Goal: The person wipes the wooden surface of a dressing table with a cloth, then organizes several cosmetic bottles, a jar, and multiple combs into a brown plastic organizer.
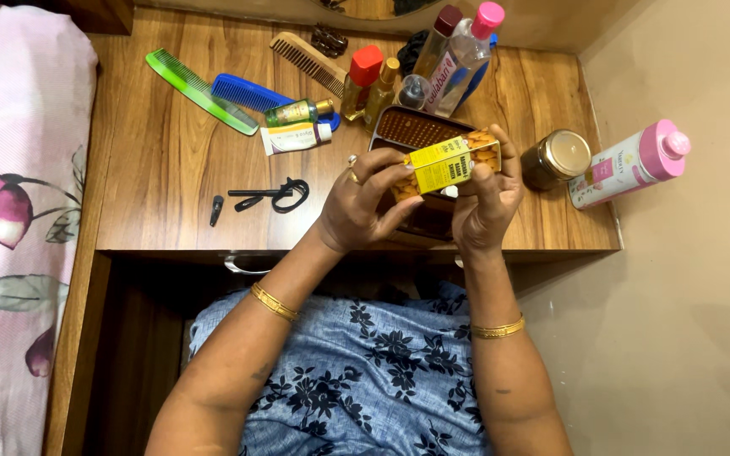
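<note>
Both hands clamped on one small yellow cardboard carton with orange print (448,162): left hand (363,203) pinches its near-left end with thumb and fingertips, right hand (485,196) wraps the right end, fingers over the far edge. Carton held just above the bench, tilted, over a dark brown rectangular hairbrush with rows of bristle pins (413,128).

Progress, as a judgement: carton looks closed, flaps not visibly lifted, nothing taken out. Can't tell which end is being worked; fingers hide both.

Surface: brown wood-grain bench (154,135), against a beige wall. On it:
- green plastic comb (199,89), blue plastic comb (251,93) and tan wide-tooth wooden comb (307,59), far left
- small green glass bottle with gold cap (297,111) lying above a white tube (294,138)
- black hair tie and clip (276,195), small black pin (215,209), near edge
- cluster of upright bottles at the back, one red-capped (362,74), one clear with pink cap (466,52)
- brown jar with gold lid (558,157) and white powder bottle with pink cap (631,162) lying on its side, right

Bed with pink floral sheet (10,219) just left of bench. Person wears blue floral cloth, gold bangles on both wrists.
</note>
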